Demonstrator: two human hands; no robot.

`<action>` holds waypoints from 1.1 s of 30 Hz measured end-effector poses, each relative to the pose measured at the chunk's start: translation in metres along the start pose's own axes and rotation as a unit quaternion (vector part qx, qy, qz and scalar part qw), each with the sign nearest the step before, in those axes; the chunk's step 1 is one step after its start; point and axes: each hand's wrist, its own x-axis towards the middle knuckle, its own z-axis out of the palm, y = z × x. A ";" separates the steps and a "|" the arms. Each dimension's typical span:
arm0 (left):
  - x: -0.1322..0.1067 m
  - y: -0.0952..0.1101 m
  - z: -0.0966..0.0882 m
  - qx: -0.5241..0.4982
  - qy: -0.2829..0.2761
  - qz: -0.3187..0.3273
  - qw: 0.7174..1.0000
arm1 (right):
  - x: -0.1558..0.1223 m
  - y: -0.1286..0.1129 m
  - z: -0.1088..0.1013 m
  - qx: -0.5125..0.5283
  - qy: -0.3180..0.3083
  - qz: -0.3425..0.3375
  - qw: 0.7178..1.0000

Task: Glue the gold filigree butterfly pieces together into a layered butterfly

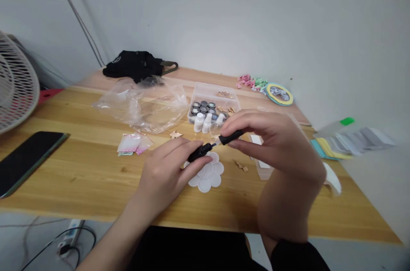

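My left hand [171, 166] is closed around a small black bottle [199, 152] with a threaded neck, tilted up to the right. Between the fingers of my right hand [267, 134] is a black brush cap [231, 136]. Its thin stem points at the bottle's mouth; the tip is too small to tell whether it is inside. Below the bottle lies a white flower-shaped palette [205, 183], partly covered by my left hand. Just behind stand several small white bottles [198, 122] beside a clear plastic case [213, 89] with dark round pots.
A crumpled clear bag [137, 104] and a black umbrella [134, 65] lie behind on the left. A phone [30, 158] and a fan [16, 83] are at far left. Small sachets [131, 143], gold pieces [241, 166], tape rolls [279, 94] and a white-labelled box [264, 173] sit around.
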 end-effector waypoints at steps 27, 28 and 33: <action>-0.056 -0.098 0.008 0.019 -0.155 -0.275 0.949 | 0.007 -0.001 0.018 0.076 0.069 0.067 0.992; -0.059 -0.103 0.009 0.019 -0.170 -0.274 0.946 | 0.009 -0.002 0.021 0.078 0.069 0.064 0.992; -0.067 -0.119 0.015 0.054 -0.214 -0.240 0.945 | 0.012 0.000 0.032 0.081 0.057 0.077 0.992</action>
